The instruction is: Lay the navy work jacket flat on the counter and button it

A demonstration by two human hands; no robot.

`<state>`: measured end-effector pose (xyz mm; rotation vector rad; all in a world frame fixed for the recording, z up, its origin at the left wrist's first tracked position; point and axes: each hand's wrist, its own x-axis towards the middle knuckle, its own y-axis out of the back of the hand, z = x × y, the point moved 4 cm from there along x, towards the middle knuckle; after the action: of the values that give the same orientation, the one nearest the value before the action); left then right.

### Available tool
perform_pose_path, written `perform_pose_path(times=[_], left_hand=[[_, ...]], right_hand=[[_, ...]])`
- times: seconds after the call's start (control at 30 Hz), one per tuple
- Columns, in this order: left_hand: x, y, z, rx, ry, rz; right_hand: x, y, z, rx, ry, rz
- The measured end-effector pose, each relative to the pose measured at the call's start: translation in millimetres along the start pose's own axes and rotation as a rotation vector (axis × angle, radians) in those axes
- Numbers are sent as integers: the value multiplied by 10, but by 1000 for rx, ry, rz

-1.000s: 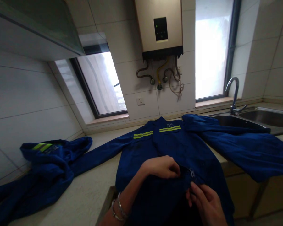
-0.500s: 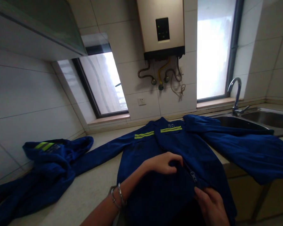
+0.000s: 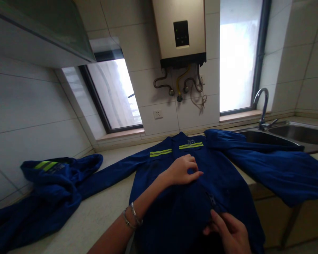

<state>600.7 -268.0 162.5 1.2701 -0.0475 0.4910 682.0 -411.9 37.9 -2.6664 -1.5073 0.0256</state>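
Observation:
A blue work jacket (image 3: 161, 187) with yellow-green reflective strips lies spread over the counter in front of me, its collar toward the wall. My left hand (image 3: 184, 171) is above the middle of its front, fingers curved and thumb apart from them, with nothing visible between. Lower down, my right hand (image 3: 228, 229) pinches the jacket's front edge at the bottom of the zipper. The zipper pull (image 3: 212, 200) shows just above those fingertips. Dark folds hide the hem below.
A second blue garment (image 3: 50, 190) lies crumpled on the counter (image 3: 103, 201) at left. The jacket's right sleeve area drapes past the counter edge, near a steel sink (image 3: 291, 132) and faucet (image 3: 263, 106). A water heater (image 3: 180, 31) hangs on the wall.
My left hand has let go of the front edge and moved up toward the chest strips. My right hand, still pinching the jacket, has shifted slightly left with the zipper pull.

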Motion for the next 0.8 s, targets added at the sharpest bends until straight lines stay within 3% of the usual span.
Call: perform_pose_path(times=[0.07,0.17,0.23,0.43,0.6,0.8], left_hand=[[-27,-39,99,49,48,10],[-111,-172,234,-100,176,-275],[-165,-220,308,-192,212,-393],[-214,-254,347,-223,221,-401],[-235,-279,435,-298,113,-411],[-283,-251,470,-489,281,-400]], right_hand=[[-6,2,-18,-22,20,2],[-12,14,-24,-74,64,19],[-21,12,-27,-99,83,27],[-53,-32,-65,-85,79,17],[22,3,-11,-163,142,-5],[100,11,75,-36,98,-44]])
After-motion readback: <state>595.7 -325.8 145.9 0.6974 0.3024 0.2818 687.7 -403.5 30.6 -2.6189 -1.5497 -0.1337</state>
